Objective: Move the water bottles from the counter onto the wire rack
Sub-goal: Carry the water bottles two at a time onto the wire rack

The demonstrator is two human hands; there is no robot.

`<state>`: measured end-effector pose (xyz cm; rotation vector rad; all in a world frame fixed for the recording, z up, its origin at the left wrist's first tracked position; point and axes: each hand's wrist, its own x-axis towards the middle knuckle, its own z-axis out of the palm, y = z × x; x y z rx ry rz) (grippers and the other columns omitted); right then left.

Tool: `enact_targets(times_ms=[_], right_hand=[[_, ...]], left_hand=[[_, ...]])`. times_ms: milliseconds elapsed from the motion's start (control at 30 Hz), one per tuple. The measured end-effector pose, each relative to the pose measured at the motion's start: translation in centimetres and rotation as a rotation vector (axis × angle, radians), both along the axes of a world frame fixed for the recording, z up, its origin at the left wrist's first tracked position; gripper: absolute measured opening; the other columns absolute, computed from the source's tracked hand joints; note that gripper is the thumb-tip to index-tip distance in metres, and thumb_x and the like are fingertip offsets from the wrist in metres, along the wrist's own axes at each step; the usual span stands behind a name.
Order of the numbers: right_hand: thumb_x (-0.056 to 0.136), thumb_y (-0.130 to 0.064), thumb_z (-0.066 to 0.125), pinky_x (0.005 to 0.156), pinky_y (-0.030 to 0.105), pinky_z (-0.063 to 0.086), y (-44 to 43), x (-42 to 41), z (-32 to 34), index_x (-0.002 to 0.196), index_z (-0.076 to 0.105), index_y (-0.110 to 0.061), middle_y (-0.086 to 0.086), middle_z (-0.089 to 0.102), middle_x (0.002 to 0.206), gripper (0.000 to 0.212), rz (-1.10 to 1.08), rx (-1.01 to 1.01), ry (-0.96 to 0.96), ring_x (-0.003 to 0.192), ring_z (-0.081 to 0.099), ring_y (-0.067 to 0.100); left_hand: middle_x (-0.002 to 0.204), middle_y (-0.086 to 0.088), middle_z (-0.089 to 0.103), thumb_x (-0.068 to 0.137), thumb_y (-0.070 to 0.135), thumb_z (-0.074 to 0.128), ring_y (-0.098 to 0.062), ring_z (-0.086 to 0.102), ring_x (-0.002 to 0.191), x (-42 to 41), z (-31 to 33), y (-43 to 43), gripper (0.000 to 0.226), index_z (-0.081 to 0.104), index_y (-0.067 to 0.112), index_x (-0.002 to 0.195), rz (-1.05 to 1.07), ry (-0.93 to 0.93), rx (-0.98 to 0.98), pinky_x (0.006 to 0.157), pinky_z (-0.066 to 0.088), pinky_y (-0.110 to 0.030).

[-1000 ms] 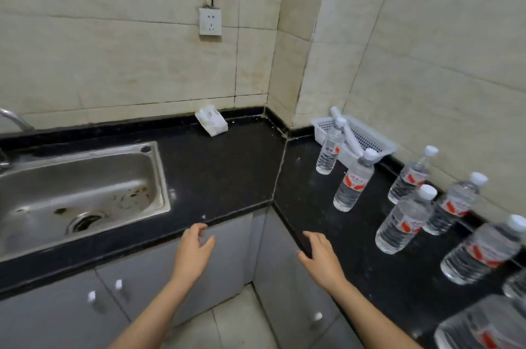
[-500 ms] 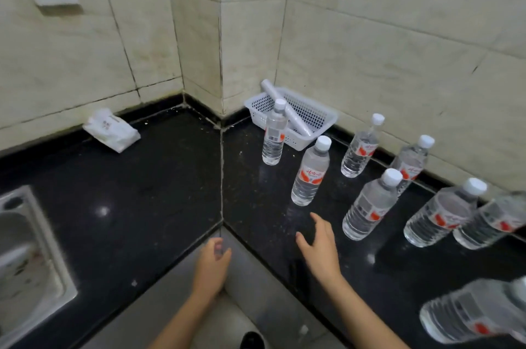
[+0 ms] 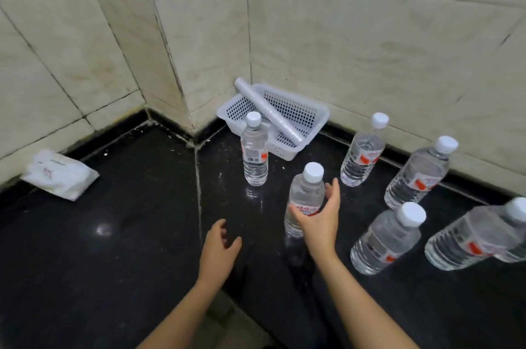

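Several clear water bottles with white caps and red labels stand on the black counter [image 3: 113, 234]. My right hand [image 3: 321, 223] curls around the nearest bottle [image 3: 306, 195], thumb against its label and fingers spread just off its right side, not closed on it. My left hand [image 3: 217, 251] hovers open over the counter's inner corner, to the left of that bottle. Other bottles stand behind it [image 3: 254, 155], at the back wall [image 3: 360, 157] [image 3: 415, 177] and to the right [image 3: 384, 240] [image 3: 466, 237]. No wire rack is in view.
A white perforated plastic basket [image 3: 316, 120] sits in the wall corner with a rolled plastic tube [image 3: 267, 109] lying across it. A white tissue pack [image 3: 59, 175] leans at the left wall. Tiled walls bound the counter at the back and right.
The view has swung right, and the sink and socket have left it. My right hand has reached forward from the counter edge to the nearest bottle. My left hand has moved up over the counter.
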<state>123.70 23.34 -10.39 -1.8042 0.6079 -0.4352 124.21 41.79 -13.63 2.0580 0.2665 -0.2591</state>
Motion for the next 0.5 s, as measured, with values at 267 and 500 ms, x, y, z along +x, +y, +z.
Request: enact_targets(times_ms=[267, 500], right_hand=[[0.059, -0.012, 0.081, 0.102, 0.039, 0.042, 0.1, 1.9, 0.0, 0.135, 0.031, -0.024, 0.000, 0.052, 0.131, 0.092, -0.002, 0.056, 0.037, 0.118, 0.051, 0.018], [0.063, -0.007, 0.077, 0.077, 0.006, 0.042, -0.8, 2.1, 1.1, 0.101, 0.036, -0.052, -0.024, 0.054, 0.100, 0.071, 0.014, 0.090, 0.094, 0.091, 0.055, -0.007]], left_hand=[[0.149, -0.015, 0.029, 0.068, 0.023, 0.077, -0.031, 0.029, 0.137, 8.9, 0.4, -3.6, 0.103, 0.010, 0.019, 0.146, -0.104, -0.115, 0.067, 0.112, 0.029, -0.046], [0.144, -0.009, 0.041, 0.060, 0.015, 0.081, -0.030, 0.041, 0.130, 17.1, 1.9, -7.0, 0.111, 0.010, 0.029, 0.143, -0.152, -0.176, -0.150, 0.109, 0.031, -0.052]])
